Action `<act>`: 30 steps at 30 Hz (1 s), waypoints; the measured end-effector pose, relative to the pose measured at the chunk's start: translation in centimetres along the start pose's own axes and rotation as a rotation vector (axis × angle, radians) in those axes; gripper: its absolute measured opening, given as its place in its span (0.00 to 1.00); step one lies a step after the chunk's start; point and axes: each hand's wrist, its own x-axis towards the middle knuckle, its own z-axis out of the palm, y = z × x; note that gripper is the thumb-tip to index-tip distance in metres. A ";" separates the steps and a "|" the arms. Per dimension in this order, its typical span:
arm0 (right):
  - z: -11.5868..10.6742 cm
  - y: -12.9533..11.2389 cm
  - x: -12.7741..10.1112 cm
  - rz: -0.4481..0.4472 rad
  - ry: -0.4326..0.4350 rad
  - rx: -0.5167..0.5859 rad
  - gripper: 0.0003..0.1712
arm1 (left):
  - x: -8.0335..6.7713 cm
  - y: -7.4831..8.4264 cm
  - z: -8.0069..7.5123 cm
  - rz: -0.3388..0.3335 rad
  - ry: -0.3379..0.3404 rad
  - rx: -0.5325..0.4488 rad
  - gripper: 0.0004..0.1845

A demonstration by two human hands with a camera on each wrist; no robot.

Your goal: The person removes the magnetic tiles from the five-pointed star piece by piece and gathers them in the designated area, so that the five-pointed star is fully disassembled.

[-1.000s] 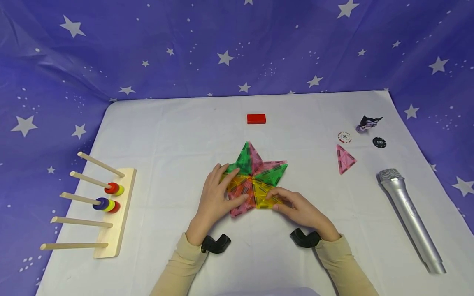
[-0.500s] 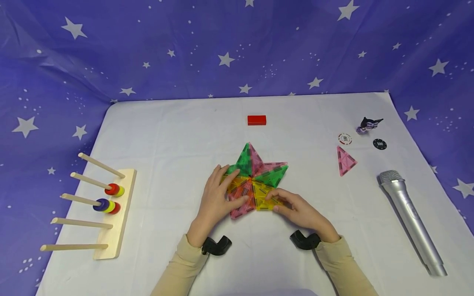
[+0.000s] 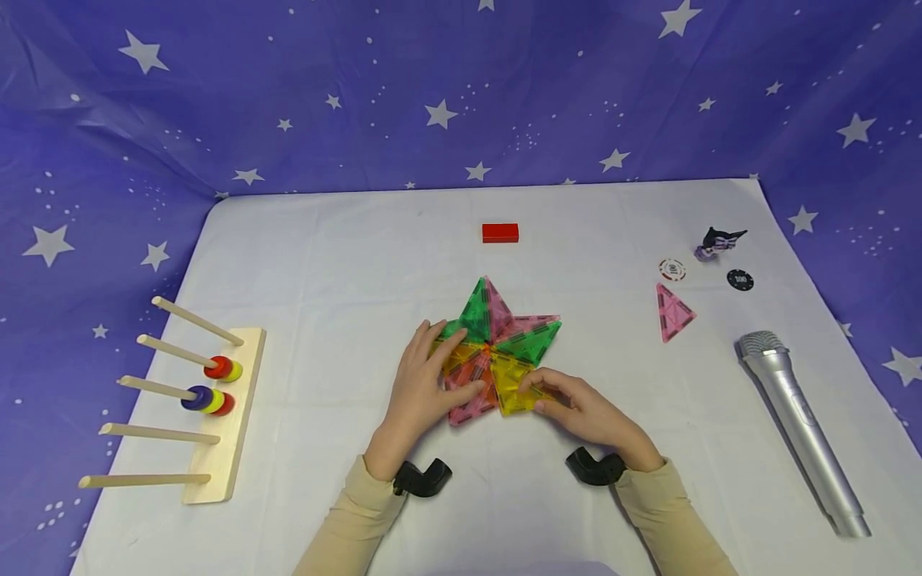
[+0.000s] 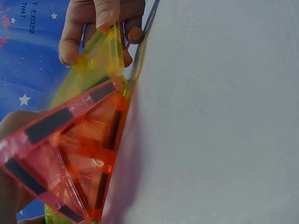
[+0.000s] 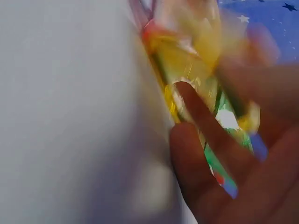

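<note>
The left hand (image 3: 418, 392) lies flat with fingers extended on the near-left part of the tile star (image 3: 497, 340), pressing the pink tile (image 3: 468, 392) beneath its fingertips. The right hand (image 3: 587, 412) pinches the yellow tile (image 3: 513, 384) at its fingertips; the tile's outer edge appears slightly lifted, though the right wrist view is blurred. A loose pink triangle (image 3: 673, 312) lies well beyond the right hand on the table (image 3: 324, 264).

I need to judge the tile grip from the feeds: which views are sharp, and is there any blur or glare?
Head view: sharp, evenly lit, soft shadows; both the left hand and right hand are clear on the tile star. Left wrist view: mostly crisp on the pink tile, with the yellow tile slightly soft. Right wrist view: heavily blurred, and the fingers and tiles smear together.
</note>
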 end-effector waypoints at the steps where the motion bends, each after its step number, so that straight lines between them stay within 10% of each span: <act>1: 0.1 -0.2 0.0 -0.024 -0.013 0.022 0.12 | 0.0 0.0 0.0 -0.003 -0.004 0.005 0.38; 8: 0.2 -0.8 0.4 -0.085 -0.021 0.115 0.16 | 0.0 0.0 0.0 -0.008 -0.026 0.039 0.39; 15: -2.2 -0.1 -0.1 -0.103 0.168 0.191 0.19 | 0.0 -0.1 0.0 0.015 -0.014 0.028 0.38; 23: -6.7 0.3 -1.0 0.048 0.472 0.161 0.22 | 0.0 0.0 -0.1 0.003 -0.012 -0.020 0.37; 30: -9.5 1.7 -1.2 0.219 0.549 0.219 0.28 | -0.2 -0.1 -0.2 -0.001 -0.014 -0.014 0.37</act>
